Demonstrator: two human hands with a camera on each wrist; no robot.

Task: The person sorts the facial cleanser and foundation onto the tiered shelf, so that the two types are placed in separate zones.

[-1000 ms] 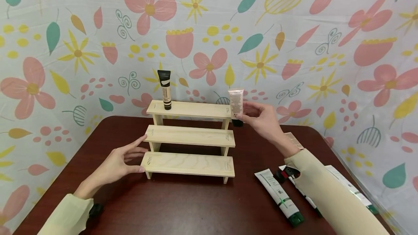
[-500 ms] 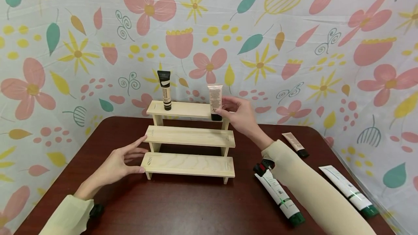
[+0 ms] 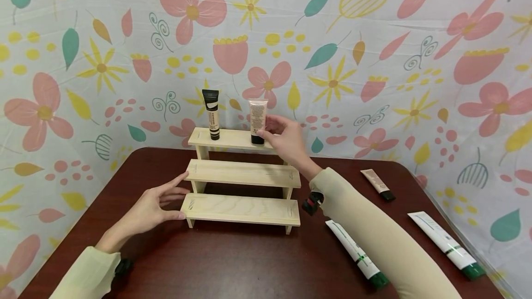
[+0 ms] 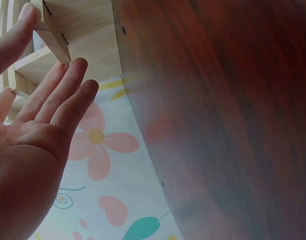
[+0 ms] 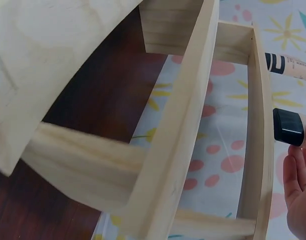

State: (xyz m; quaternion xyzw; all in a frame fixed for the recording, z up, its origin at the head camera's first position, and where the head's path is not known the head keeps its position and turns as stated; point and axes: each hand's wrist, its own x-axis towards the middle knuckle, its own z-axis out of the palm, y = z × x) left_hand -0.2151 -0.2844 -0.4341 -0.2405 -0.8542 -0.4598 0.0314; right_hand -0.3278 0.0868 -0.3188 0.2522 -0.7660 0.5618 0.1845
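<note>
My right hand [image 3: 287, 140] pinches a pink cosmetic tube [image 3: 257, 116], black cap down, at the top step of a three-step wooden rack [image 3: 241, 206]. In the right wrist view the tube's black cap [image 5: 288, 127] is close to the top board's edge; whether it touches I cannot tell. To its left on that step stands a black and beige tube [image 3: 213, 119], upright on its cap. My left hand [image 3: 151, 206] touches the rack's left side with thumb and forefinger extended. The left wrist view shows the straight fingers [image 4: 68, 100] against the wooden edges.
On the right side of the dark wooden table [image 3: 232, 266] lie a small pink tube [image 3: 377, 183] with a black cap and two white tubes with green caps, one [image 3: 446, 243] near the edge, the other [image 3: 353, 248] partly behind my right sleeve. A floral cloth [image 3: 341, 26] hangs behind.
My right hand has carried the pink tube leftward, from beside the rack's right end to the middle of the top step. The left hand has stayed in place.
</note>
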